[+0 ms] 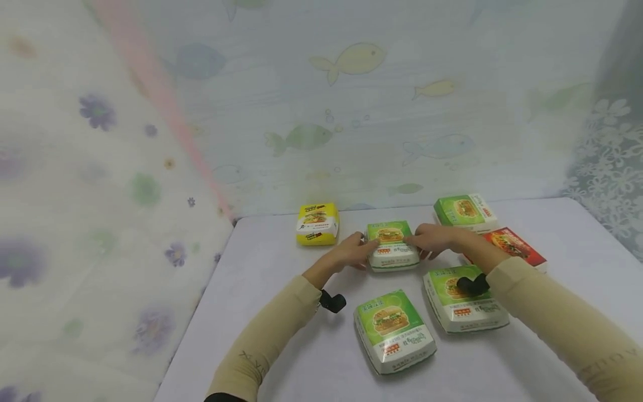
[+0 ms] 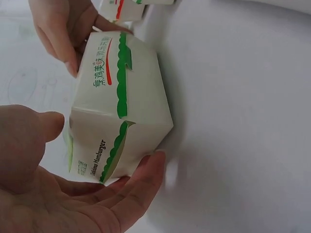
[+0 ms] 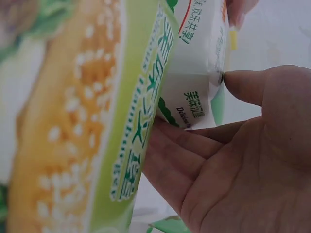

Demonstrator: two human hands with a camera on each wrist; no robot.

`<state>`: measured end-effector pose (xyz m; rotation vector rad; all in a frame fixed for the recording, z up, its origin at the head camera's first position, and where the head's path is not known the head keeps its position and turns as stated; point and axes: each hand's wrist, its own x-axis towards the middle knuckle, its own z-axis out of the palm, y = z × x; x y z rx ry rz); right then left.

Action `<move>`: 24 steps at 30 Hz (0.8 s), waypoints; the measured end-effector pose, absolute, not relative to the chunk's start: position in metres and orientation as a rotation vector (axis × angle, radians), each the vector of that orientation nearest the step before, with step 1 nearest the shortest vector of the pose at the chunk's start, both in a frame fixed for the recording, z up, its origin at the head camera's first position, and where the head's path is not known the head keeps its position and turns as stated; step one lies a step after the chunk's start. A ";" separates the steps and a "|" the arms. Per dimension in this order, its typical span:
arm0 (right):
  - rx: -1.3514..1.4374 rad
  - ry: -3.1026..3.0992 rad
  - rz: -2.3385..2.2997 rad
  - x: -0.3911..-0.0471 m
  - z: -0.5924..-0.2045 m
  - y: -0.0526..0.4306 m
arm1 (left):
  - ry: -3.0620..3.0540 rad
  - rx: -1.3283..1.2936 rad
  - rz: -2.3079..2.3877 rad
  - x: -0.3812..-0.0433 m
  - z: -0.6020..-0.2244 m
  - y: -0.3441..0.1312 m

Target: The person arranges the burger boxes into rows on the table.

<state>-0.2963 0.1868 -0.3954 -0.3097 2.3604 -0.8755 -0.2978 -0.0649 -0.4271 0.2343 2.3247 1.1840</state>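
"Where's the green-and-white burger box [image 1: 393,254] from your fingers [image 2: 138,191]?"

"Right between them: your left hand [image 1: 351,251] grips its left side, your right hand [image 1: 438,239] the right. Neither hand is nearer, and it looks almost square, with no clear long axis."

"And further out?"

"On the worktop [image 1: 251,268], the yellow box [image 1: 317,224] lies left of your left fingers; the red box [image 1: 519,247] is right of your right ones."
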 end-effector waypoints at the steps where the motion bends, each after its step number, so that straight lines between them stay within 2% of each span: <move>1: -0.314 2.357 -0.877 -0.295 -0.395 0.186 | 2.327 0.233 1.181 -0.299 -0.427 -0.064; 24: -0.302 2.367 -0.882 -0.292 -0.392 0.182 | 2.290 0.236 1.230 -0.305 -0.436 -0.067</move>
